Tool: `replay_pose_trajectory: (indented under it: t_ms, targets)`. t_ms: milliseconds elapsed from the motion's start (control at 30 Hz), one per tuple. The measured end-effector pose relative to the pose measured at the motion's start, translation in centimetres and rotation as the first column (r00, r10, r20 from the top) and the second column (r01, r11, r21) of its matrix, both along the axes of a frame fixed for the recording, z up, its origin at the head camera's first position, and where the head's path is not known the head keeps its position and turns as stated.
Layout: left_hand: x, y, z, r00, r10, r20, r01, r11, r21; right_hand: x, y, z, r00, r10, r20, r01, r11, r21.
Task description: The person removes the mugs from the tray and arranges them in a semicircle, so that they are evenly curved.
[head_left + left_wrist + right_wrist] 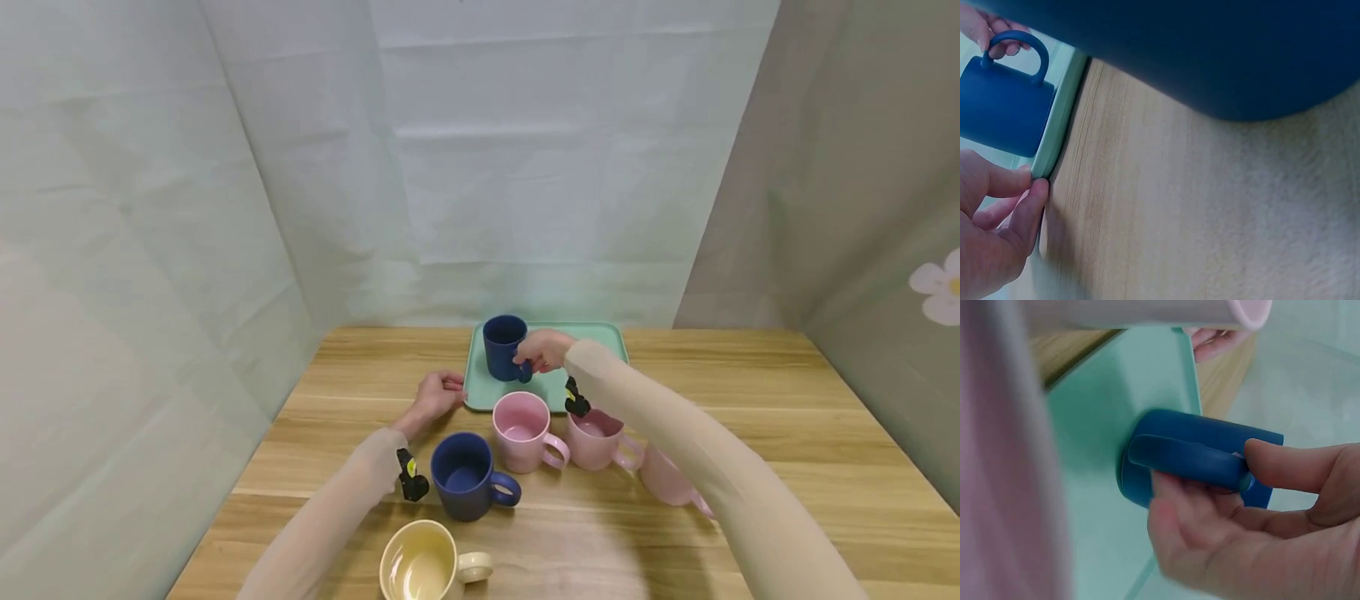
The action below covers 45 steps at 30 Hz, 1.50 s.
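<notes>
On the left part of a mint-green tray (585, 332), a dark blue mug (501, 354) stands upright. My right hand (546, 348) holds it by the handle, thumb on top and fingers through the loop, as the right wrist view shows. At the tray's near left corner my left hand (438, 393) pinches the rim between thumb and fingers (1032, 206). Just in front of the tray is a pink mug (519, 421), with a second blue mug (463, 475) nearer me, beside my left wrist.
Two more pink mugs (594, 442) (667, 477) stand to the right, partly under my right forearm. A yellow mug (420, 567) is at the front. The wooden table (750, 375) meets hanging white cloth (540, 208) behind the tray.
</notes>
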State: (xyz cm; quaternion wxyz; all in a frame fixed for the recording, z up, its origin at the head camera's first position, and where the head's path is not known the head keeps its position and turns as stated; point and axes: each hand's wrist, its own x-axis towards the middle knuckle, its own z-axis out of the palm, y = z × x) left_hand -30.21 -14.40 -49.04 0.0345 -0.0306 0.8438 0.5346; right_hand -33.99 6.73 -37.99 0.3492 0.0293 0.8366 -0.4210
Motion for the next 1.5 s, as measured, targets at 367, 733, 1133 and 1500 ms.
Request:
replay_pose_trajectory:
  t_ms: [367, 733, 1133, 1500]
  targets:
    - [-0.5, 0.2, -0.2, 1.000, -0.012, 0.018, 0.012, 1.000, -0.006, 0.4, 1.4, 0.4, 0.994, -0.009, -0.107, 0.003, 0.998, -0.055]
    - [-1.4, 0.0, -0.5, 0.999, -0.027, -0.023, 0.026, 0.999, -0.036, 1.5, 3.1, 2.1, 0.915, -0.022, -0.403, -0.009, 0.997, -0.076]
    - [-1.4, -0.2, -0.2, 0.999, -0.036, -0.026, 0.035, 0.998, -0.048, 3.3, 7.0, 4.2, 0.730, -0.057, -0.681, 0.017, 0.998, -0.065]
    - [-1.2, -0.3, -0.1, 0.999, -0.045, -0.008, 0.044, 0.998, -0.054, 5.2, 10.0, 4.5, 0.628, -0.105, -0.771, 0.102, 0.993, -0.053]
